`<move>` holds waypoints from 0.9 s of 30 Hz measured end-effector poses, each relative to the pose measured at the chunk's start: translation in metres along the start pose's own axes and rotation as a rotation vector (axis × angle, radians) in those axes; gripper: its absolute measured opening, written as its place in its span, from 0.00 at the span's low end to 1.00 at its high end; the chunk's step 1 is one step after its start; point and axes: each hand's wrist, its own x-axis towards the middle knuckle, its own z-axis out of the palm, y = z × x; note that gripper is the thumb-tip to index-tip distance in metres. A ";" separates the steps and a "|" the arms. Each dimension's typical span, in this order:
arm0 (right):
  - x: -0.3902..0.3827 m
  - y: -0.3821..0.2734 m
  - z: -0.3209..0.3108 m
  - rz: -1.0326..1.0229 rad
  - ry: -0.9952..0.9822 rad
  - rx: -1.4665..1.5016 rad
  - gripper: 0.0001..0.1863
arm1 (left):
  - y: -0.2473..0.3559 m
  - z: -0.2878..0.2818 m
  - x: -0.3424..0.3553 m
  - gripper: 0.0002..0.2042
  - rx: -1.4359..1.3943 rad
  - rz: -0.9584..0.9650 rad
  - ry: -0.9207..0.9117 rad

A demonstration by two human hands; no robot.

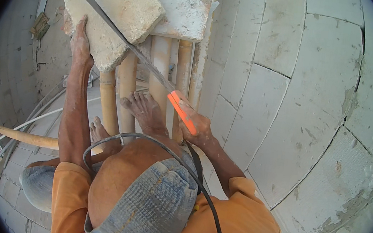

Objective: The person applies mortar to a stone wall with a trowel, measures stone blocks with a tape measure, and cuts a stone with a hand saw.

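Note:
A pale, dusty masonry block [121, 3] with rough edges lies at the upper left. Across its top runs the long grey blade of a handsaw [107, 20], slanting from far left to near right; a thin dark line shows beside the blade tip. My right hand [197, 124] is wrapped round the saw's orange handle [181, 111], to the right of my bare foot. Against the block's left edge rests my left hand [81, 42], thumb up along its side. Its other fingers are hidden, so how firmly it grips I cannot make out.
Bamboo poles [159, 60] run beneath the block and under my feet [146, 112]. A white-dusted board [185, 6] lies beside the block. A pale block wall [308, 93] fills the right side. A dark cable [213, 202] loops past my knee. Lower ground with poles shows at left.

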 end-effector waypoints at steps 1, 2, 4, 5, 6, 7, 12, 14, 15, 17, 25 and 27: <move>-0.029 0.000 -0.005 -0.041 0.030 -0.085 0.26 | 0.002 0.007 -0.005 0.34 0.037 -0.033 0.056; -0.037 -0.009 -0.014 0.028 0.024 -0.040 0.25 | 0.000 0.005 -0.006 0.35 0.074 -0.039 0.047; -0.022 -0.021 -0.020 0.094 0.019 0.001 0.24 | 0.003 0.009 -0.013 0.35 0.152 -0.048 0.047; -0.002 -0.022 -0.018 0.056 -0.007 -0.004 0.23 | 0.002 0.006 -0.012 0.35 0.145 -0.037 0.055; 0.015 -0.021 -0.012 0.019 -0.032 -0.011 0.23 | -0.001 0.004 -0.009 0.35 0.146 -0.029 0.059; 0.026 -0.020 -0.002 0.014 -0.033 -0.012 0.23 | -0.004 0.002 -0.007 0.35 0.149 -0.029 0.058; 0.011 -0.015 -0.002 0.087 -0.064 0.097 0.24 | 0.002 -0.012 -0.004 0.36 0.009 -0.031 0.028; -0.040 0.001 -0.014 0.083 -0.029 0.123 0.25 | -0.001 -0.011 0.006 0.37 0.082 -0.049 0.090; -0.053 0.003 -0.015 0.111 -0.005 0.131 0.25 | -0.001 -0.009 0.009 0.37 0.078 -0.054 0.093; -0.056 0.001 -0.016 0.100 -0.012 0.095 0.25 | 0.003 -0.005 -0.002 0.38 0.147 -0.056 0.005; 0.019 -0.021 -0.016 0.069 -0.058 0.079 0.27 | -0.001 -0.023 0.016 0.39 0.065 -0.040 -0.025; -0.035 -0.002 -0.016 0.124 -0.050 0.053 0.27 | 0.000 -0.013 0.016 0.37 0.066 -0.006 0.025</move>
